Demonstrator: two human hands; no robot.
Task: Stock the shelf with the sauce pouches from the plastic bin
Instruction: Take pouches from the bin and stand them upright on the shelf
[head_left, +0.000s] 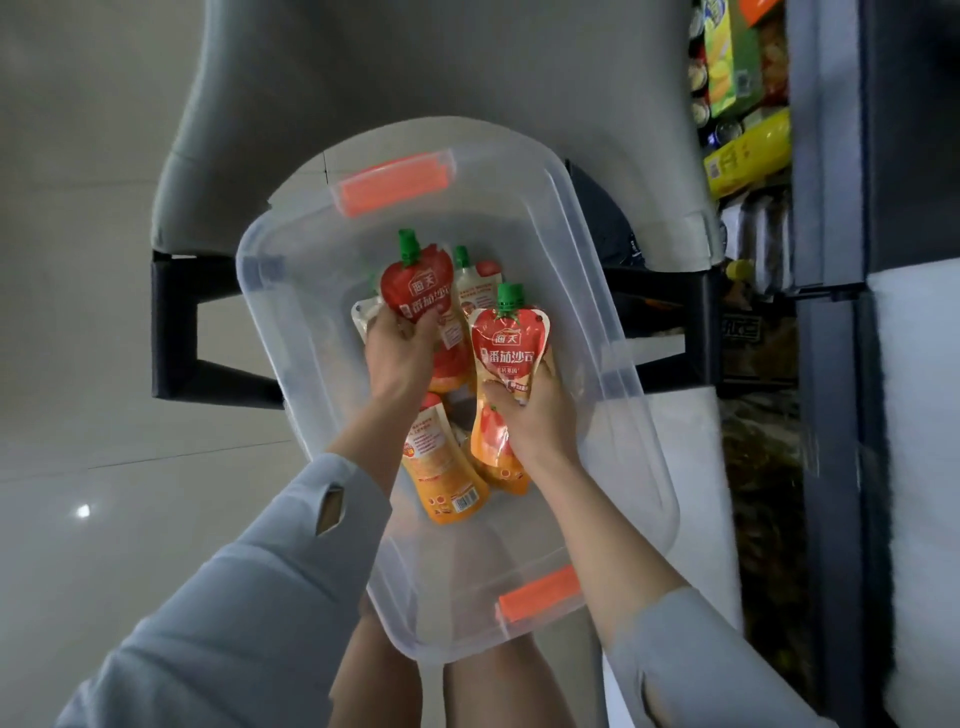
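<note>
At the left edge of the view, a grey sleeve (249, 597) leads up to the left hand (397, 353), which reaches into the clear plastic bin (283, 332). Its fingers are curled round the lower part of the left pouch (413, 283), a red sauce pouch held with its green cap pointing away from the person. Status: gripped and raised off the pile.

Centre: several loose pouches (444, 478) lie flat on the bin floor, overlapping one another. The count cannot be read, because the hands and the held pouches cover part of the pile.

Right of centre: the right hand (535, 421) grips the right pouch (511, 343) at its lower half, thumb across the front, cap away from the person. The two held pouches are apart from each other, and both sit within the bin outline.

Far right: the shelf (808, 156) stands just beside the bin and carries boxed and bagged goods (727, 67). No sauce pouch is visible on it.

Step in hand: pick-up, one pouch per hand. Because stock lies in the bin, the task is judged incomplete.

Next move:
1. Lift both pouches clear of the bin wall.
2. Carry them to the right.
3. Locate a free space on the shelf.
4. Set each pouch down with its label facing out.

Note: the pouches look soft. A grip at the base may let the top flop, so support each one on release.
</note>
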